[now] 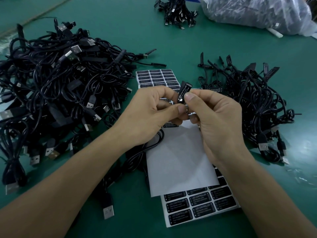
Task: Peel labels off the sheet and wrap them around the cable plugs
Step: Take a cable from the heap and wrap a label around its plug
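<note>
1. Centre of the frame: both hands meet above the surface (120, 23), a green mat.
2. The left hand (154, 112) has thumb and fingers curled in, pinching the lower end of a black label (183, 93) printed "LED CONTROLLER".
3. The right hand (216, 121) pinches the same label from the other side, thumb tip pressed on its face and fingers curled behind.
4. The label stands tilted between the fingertips, its two ends poking up side by side. What it folds around is hidden by the fingers.
5. A black cable (155, 140) drops from under the left hand and trails to the lower left, ending in a USB plug (108, 211) lying flat on the surface.
6. Below the hands lies a blank white sheet (180, 160), overlapping a label sheet (200, 206) in the lower centre, with rows of black labels showing.
7. A second label sheet (154, 77) peeks out just above the hands.
8. Left of the frame: a big tangled pile (51, 83) of black cables with bare USB ends.
9. Right of the frame: a smaller pile (248, 100), black tags sticking up from several cables.
10. Top centre: a tight bundle (176, 12) of cables. Upper right: a clear plastic bag (257, 12) holding dark contents.
</note>
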